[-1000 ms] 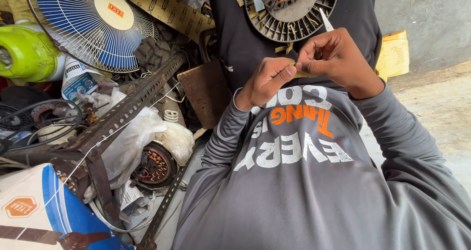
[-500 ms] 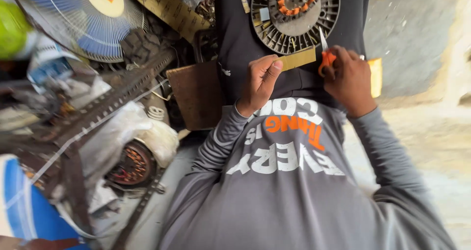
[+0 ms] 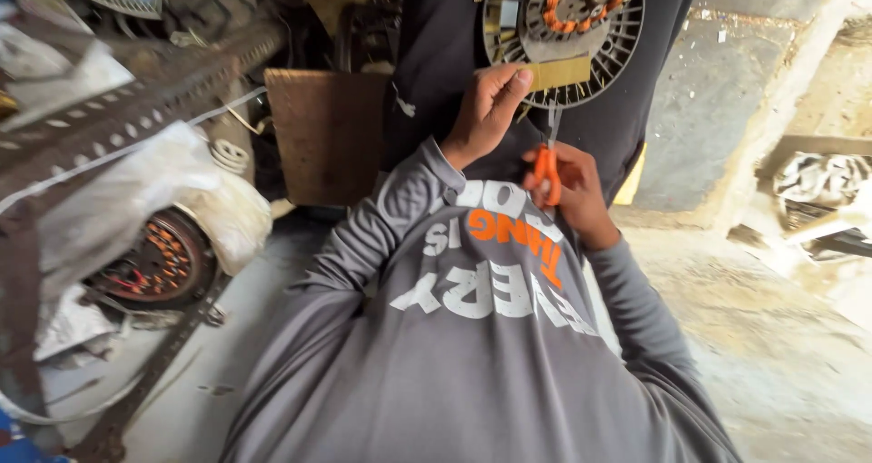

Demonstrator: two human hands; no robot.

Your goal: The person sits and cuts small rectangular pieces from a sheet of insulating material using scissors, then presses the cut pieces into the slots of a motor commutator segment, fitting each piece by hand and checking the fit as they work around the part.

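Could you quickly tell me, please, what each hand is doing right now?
Left hand: closed on a yellowish strip, held against the round motor stator.
Right hand: closed on orange-handled scissors, blades up at the strip.

Right hand (image 3: 570, 183) holds orange scissors (image 3: 548, 168); left hand (image 3: 486, 109) pinches yellow strip (image 3: 556, 73).

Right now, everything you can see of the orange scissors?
The scissors have orange plastic-looking handles and thin metal blades. The right hand grips the handles, fingers through or around the loops. The blades point up, roughly vertical, toward a yellowish strip that the left hand pinches against the round fan stator. The blade tips sit just under the strip's lower edge; I cannot tell whether they touch it, or whether the blades are open.
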